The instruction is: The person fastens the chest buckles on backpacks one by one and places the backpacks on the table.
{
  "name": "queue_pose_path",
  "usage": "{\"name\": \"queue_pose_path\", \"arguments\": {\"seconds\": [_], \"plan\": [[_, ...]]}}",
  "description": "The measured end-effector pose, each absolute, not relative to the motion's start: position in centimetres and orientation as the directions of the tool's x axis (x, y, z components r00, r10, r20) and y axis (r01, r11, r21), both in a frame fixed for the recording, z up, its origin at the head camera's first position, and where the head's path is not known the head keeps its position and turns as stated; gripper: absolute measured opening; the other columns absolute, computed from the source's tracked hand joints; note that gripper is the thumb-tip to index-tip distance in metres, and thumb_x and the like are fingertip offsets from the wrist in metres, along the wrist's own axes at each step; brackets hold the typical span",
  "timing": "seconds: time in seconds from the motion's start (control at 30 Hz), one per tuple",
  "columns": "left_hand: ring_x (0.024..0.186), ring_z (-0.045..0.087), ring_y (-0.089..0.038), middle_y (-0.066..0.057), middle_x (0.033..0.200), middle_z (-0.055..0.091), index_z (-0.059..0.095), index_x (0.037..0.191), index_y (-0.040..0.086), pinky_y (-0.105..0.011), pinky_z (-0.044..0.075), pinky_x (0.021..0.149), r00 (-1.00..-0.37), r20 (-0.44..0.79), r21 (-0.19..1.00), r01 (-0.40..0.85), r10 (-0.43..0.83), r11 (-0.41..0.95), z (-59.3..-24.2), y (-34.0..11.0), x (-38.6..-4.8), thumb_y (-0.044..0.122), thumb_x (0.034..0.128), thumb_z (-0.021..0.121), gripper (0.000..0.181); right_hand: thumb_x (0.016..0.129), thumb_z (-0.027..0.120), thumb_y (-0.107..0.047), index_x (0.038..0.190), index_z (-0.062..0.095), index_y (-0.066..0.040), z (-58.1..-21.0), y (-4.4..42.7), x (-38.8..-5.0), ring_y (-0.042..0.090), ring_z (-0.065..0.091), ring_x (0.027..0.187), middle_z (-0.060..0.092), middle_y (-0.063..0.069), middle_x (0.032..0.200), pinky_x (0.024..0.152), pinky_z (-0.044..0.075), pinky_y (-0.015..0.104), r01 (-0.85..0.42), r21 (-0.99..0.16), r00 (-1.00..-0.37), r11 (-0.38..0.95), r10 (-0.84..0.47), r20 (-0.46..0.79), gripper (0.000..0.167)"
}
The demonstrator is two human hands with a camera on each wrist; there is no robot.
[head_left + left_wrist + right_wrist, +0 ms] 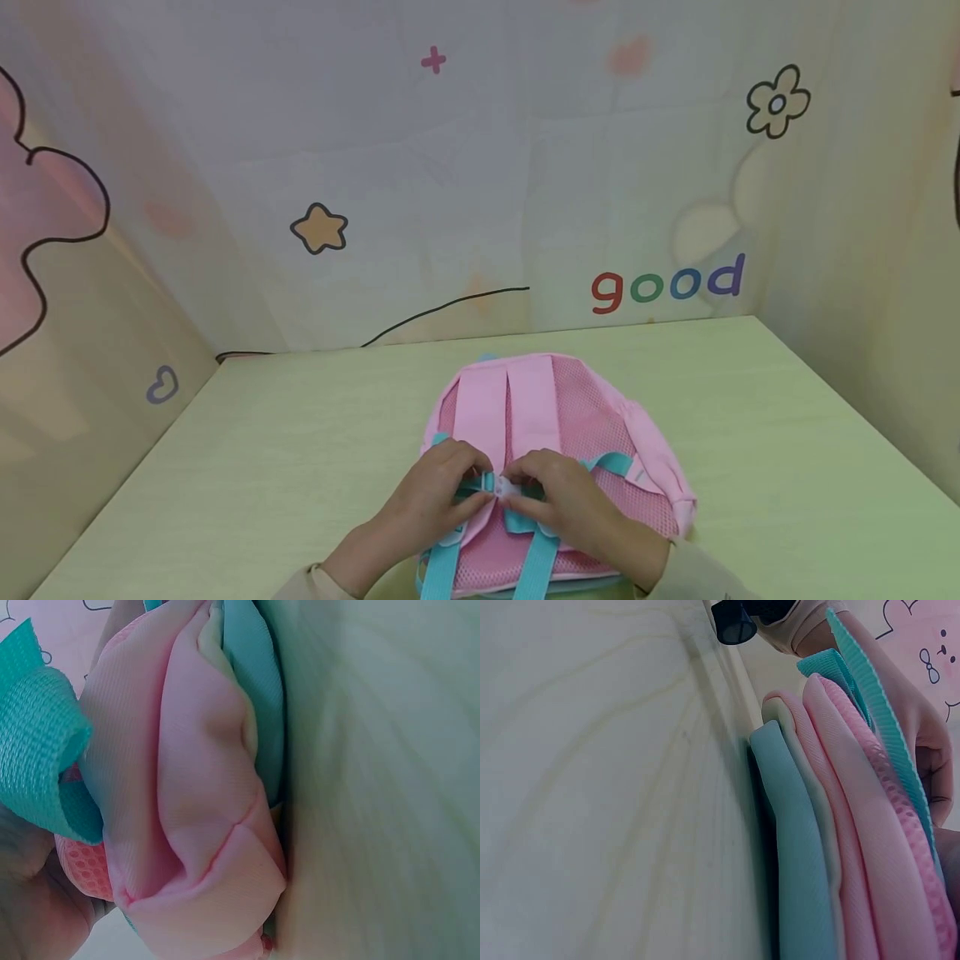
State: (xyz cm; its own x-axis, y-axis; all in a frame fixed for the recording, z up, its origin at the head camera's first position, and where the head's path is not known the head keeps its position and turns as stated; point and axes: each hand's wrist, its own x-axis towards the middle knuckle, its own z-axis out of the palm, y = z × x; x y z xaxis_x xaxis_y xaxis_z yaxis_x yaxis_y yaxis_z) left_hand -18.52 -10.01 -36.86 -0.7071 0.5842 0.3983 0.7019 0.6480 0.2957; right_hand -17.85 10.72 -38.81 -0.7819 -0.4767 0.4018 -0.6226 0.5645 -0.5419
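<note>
A pink backpack lies on the table with its mesh back and two shoulder straps facing up. A small whitish chest buckle on teal webbing sits between the two straps. My left hand pinches the left side of the buckle with thumb and fingers. From the other side, my right hand pinches its right part, the fingertips of both hands almost meeting. The fingers partly cover the buckle, so I cannot tell whether its halves are joined. In the left wrist view, a teal strap loops beside the pink side pocket.
The pale green tabletop extends on both sides of the bag. Teal lower straps hang toward the front edge. A printed cloth wall stands behind the table, with side walls left and right.
</note>
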Motion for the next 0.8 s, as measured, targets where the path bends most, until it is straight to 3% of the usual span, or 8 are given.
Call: {"name": "queue_pose_path", "arguments": {"seconds": [0.8], "plan": [[0.085,0.055,-0.011,0.001,0.091,0.063,0.062,0.097,0.011,-0.021,0.049,0.076,-0.675,0.431,0.287,0.731,0.598,0.619,-37.27,-10.01,-18.55,0.015,0.0808,0.077,0.022,0.089,0.068,-0.026,0.101,0.069,-0.010,-38.98,10.63,-17.56,0.007,0.058,0.085,0.067,-0.004,0.093,0.076,0.051,0.024,-0.637,-0.493,-0.771,0.593,-0.480,0.419,0.019]]}}
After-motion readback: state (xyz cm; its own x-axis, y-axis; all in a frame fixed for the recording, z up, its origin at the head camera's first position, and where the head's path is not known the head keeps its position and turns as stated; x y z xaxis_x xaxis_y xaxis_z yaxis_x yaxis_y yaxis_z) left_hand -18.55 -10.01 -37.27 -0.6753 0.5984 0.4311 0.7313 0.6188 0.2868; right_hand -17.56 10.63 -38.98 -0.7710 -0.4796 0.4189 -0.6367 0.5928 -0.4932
